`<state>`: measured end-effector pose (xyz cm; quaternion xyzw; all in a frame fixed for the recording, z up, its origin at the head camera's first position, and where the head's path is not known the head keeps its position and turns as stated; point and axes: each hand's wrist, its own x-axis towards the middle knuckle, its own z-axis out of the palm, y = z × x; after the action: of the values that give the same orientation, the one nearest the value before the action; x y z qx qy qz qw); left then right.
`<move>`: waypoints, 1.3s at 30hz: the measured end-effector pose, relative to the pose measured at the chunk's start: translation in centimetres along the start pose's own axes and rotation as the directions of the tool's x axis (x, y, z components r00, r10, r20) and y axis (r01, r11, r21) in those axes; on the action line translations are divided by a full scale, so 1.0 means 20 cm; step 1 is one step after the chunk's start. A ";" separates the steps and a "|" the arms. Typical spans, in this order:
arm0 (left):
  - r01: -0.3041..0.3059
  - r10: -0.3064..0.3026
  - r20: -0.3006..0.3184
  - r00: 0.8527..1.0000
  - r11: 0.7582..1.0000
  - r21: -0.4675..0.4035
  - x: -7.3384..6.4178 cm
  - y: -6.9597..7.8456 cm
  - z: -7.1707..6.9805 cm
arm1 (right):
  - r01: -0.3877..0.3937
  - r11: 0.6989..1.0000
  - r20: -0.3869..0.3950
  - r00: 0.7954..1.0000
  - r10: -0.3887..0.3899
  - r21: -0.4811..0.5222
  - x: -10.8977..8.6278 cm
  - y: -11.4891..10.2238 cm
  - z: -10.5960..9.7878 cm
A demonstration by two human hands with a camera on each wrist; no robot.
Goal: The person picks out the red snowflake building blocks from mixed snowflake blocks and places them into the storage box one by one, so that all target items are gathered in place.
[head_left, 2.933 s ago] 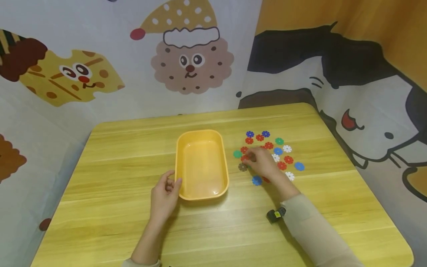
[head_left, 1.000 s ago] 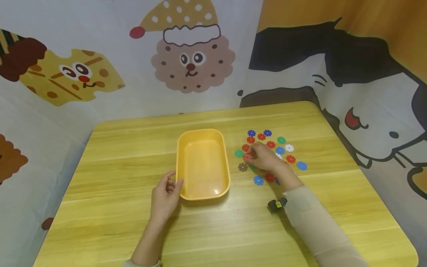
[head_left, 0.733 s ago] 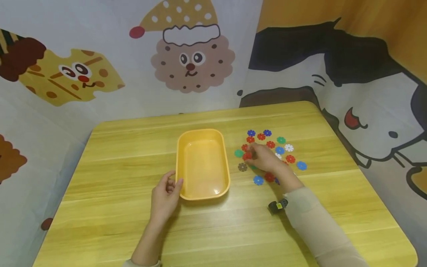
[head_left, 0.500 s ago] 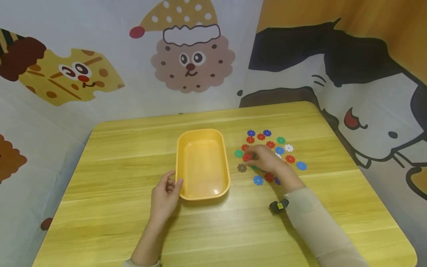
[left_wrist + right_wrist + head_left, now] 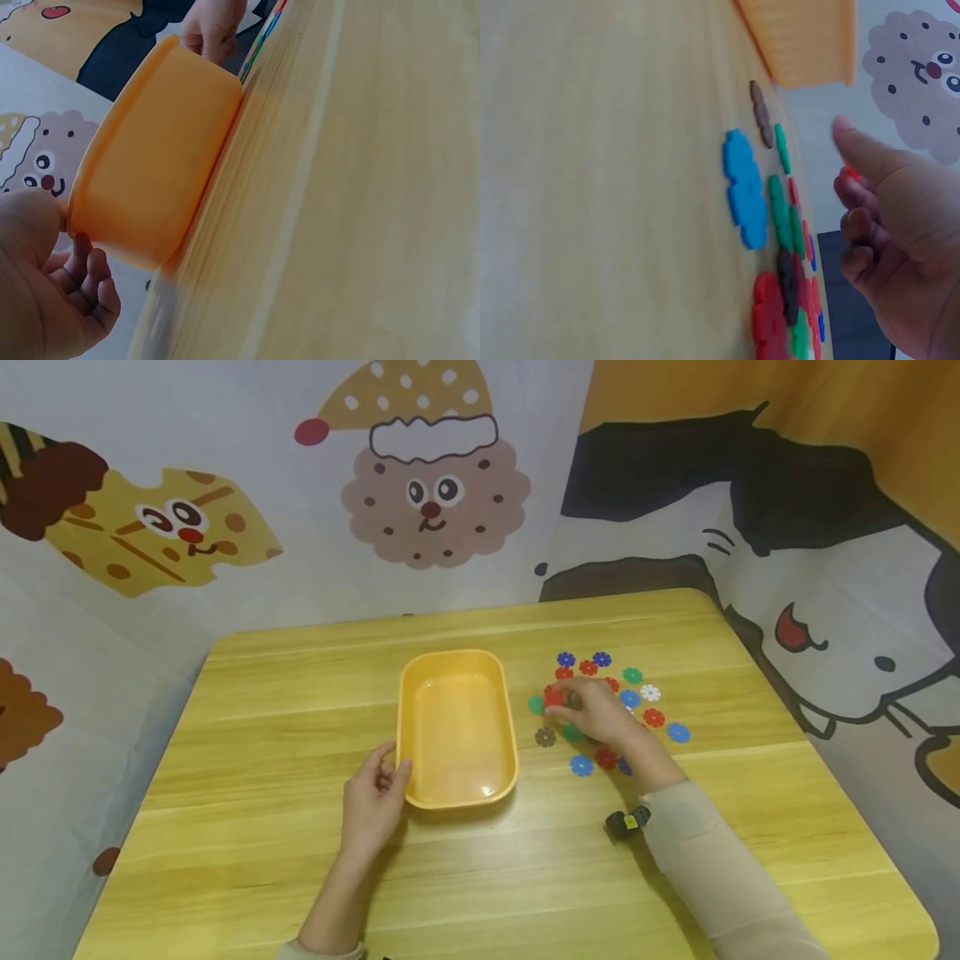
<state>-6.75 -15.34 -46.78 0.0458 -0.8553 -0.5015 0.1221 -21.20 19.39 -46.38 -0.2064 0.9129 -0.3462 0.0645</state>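
On the left of a yellow plastic tray (image 5: 457, 735), my left hand (image 5: 371, 802) grips the rim; the left wrist view has the thumb at the rim and the fingers (image 5: 90, 281) curled below it outside. Right of the tray, my right hand (image 5: 600, 714) pinches a red flower-shaped slotted disc (image 5: 553, 696) just over the scattered discs. In the right wrist view only a bit of the red disc (image 5: 851, 172) shows behind the thumb. Around that hand lie a green disc (image 5: 536, 704), a brown disc (image 5: 545, 737) and a blue disc (image 5: 581, 766). The hand hides some discs.
More slotted discs, such as a white one (image 5: 650, 692) and a light blue one (image 5: 678, 732), spread flat over the table's right half. The wooden table (image 5: 480, 877) meets a cartoon-printed cloth (image 5: 435, 585) at the back. A small black device (image 5: 626, 823) sits at the right wrist.
My right hand has taken a red disc from the group and lifted it slightly up and away from the table. My left hand and the tray have stayed in place.
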 end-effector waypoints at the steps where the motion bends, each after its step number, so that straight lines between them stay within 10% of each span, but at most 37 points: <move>1: -0.002 0.002 -0.002 1.000 1.000 -0.003 0.00 0.00 0.00 | 0.002 1.000 -0.017 1.000 -0.002 0.018 0.00 -0.01 0.00; 16: 0.002 -0.002 -0.008 1.000 0.998 -0.056 -0.01 0.02 0.04 | 0.148 0.984 -0.194 0.973 -0.128 0.094 0.08 -0.19 0.02; 39: 0.025 -0.023 0.026 0.999 0.997 -0.074 -0.02 0.03 0.04 | 0.276 0.957 -0.151 0.954 -0.261 0.088 0.27 -0.41 0.15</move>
<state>-6.63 -14.19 -46.64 0.0451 -0.8370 -0.5348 0.1068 -22.48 9.72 -43.06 -0.3004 0.8586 -0.4139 -0.0351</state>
